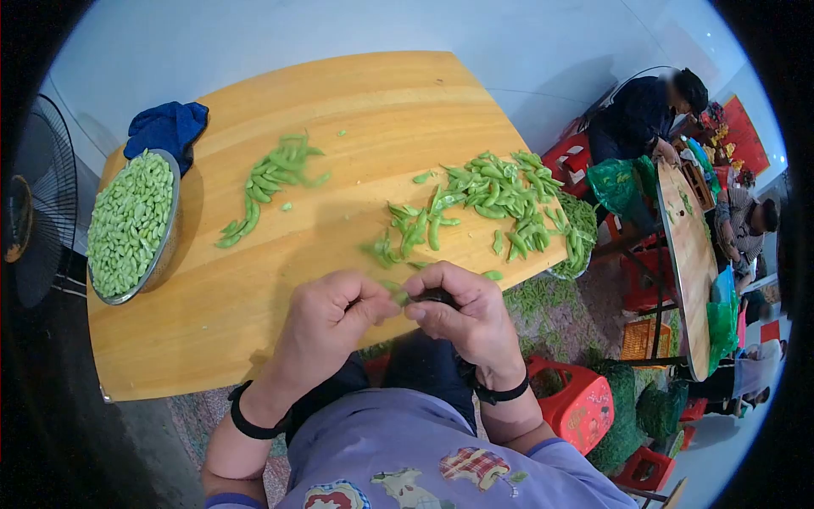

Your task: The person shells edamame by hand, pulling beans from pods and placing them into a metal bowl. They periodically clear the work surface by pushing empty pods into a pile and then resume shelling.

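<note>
At far left, the dark rim of the view cuts off a fan (32,199); beside it, a heaped bowl (175,225) of green beans (131,225) touches a blue cloth (168,129). Loose pods (267,174), partly blurred, lie further right on the table (322,106). The left hand (326,318), wrist bent inward, pinches a blurred green pod (397,293) at the near edge. Facing it, the right hand (466,318) curls closed around a dark object (437,297), mostly hidden. Beyond are a pod pile (492,191), a red stool (578,407) and 1 co-worker (632,114) bending, face blurred
</note>
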Demonstrator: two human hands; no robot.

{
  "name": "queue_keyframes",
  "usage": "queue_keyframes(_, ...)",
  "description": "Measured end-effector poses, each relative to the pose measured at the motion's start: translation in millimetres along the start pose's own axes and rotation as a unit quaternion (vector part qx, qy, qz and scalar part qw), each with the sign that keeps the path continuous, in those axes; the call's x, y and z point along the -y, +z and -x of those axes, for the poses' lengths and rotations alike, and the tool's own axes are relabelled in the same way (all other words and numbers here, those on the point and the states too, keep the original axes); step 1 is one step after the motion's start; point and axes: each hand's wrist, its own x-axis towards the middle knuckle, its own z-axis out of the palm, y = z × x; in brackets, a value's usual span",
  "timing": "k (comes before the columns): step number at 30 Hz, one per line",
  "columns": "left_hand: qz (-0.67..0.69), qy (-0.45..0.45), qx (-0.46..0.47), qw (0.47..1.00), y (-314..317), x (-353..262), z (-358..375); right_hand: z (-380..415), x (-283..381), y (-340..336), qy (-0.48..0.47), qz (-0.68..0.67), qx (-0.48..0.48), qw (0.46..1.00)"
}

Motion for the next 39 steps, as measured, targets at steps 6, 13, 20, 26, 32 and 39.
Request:
queue_keyframes(6, 0.357, -0.178, 0.109, 0.91, 2.6, 17.5, 1.2, 0.0, -6.7, -6.6, -0.011, -0.092, 0.034, 0.995)
queue_keyframes(13, 0.421, -0.168, 0.144, 0.88, 8.4, 24.4, 2.4, -0.1, 2.7, -3.3, 0.024, -0.009, 0.009, 1.0)
queue_keyframes(20, -0.071, 0.146, 0.033, 0.986, 8.3, 14.2, 5.2, 2.8, 0.4, -0.1, 0.025, 0.102, -0.012, 0.994)
queue_keyframes(26, 0.264, -0.183, 0.121, 0.939, -5.1, 18.8, 3.5, 1.0, -4.6, 4.9, 0.056, 0.086, 0.032, 0.994)
queue_keyframes(32, 0.068, -0.102, 0.113, 0.986, -8.2, 28.2, -0.8, -8.7, -11.9, 11.2, -0.042, 0.192, 0.003, 0.98)
queue_keyframes(39, -0.202, -0.079, 0.027, 0.976, -77.0, 74.6, -71.7, -25.7, -19.5, -11.9, -0.048, 0.122, -0.188, 0.973)
